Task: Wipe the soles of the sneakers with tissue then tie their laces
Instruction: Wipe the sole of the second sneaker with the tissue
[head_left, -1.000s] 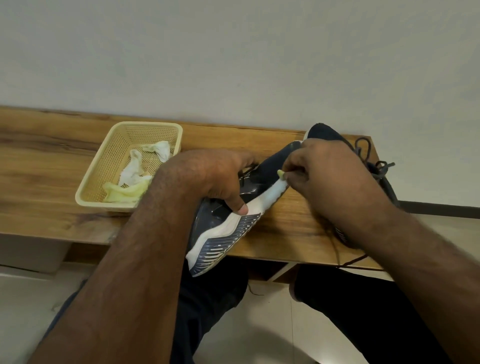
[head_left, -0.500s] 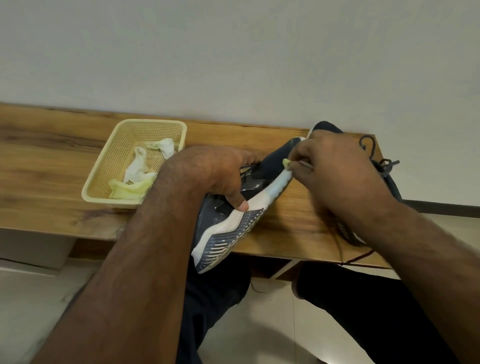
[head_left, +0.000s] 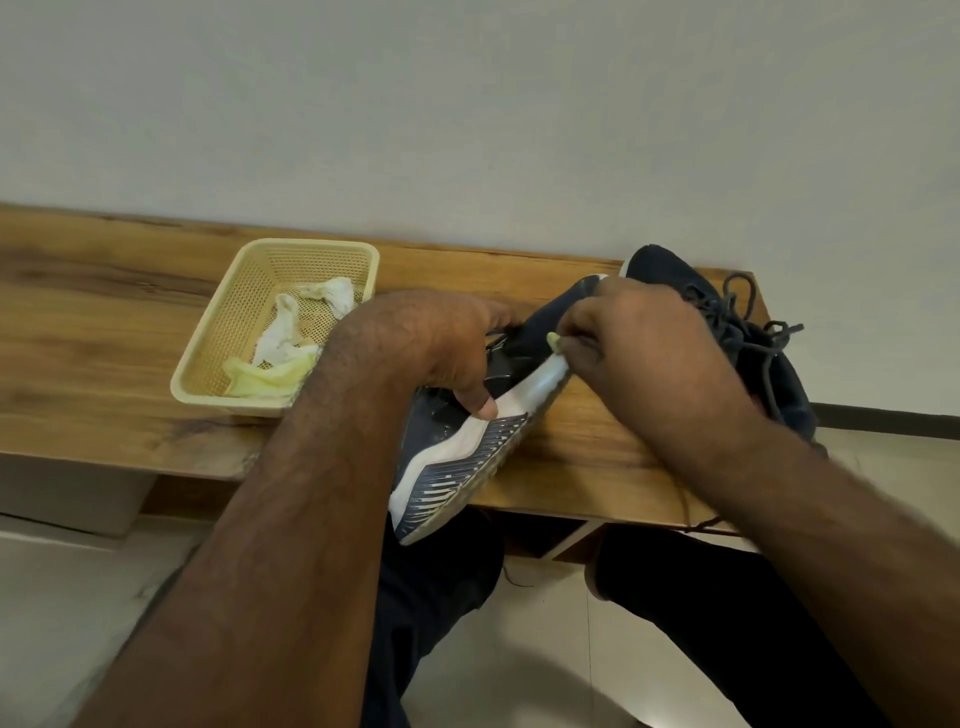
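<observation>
Wiping stage, judged mid-way: one sneaker (head_left: 467, 447) is held tilted over the bench (head_left: 104, 322) edge, sole turned right. Left hand (head_left: 436, 348) clamps its upper. Right hand (head_left: 639, 353) has fingers (head_left: 576, 345) pinched on a tissue (head_left: 555, 340) wad — pressed to the white sole edge. Second sneaker (head_left: 727, 332) lies behind, laces loose — tying remains. Basket (head_left: 208, 374) holds used tissues.

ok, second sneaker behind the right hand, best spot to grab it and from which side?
Take the second sneaker by its collar, at the shoe opening, coming from above and its right side. It sits upright on the bench with loose laces on top, and the right hand blocks its left; the heel end is partly hidden, so this is a judgement.
</observation>
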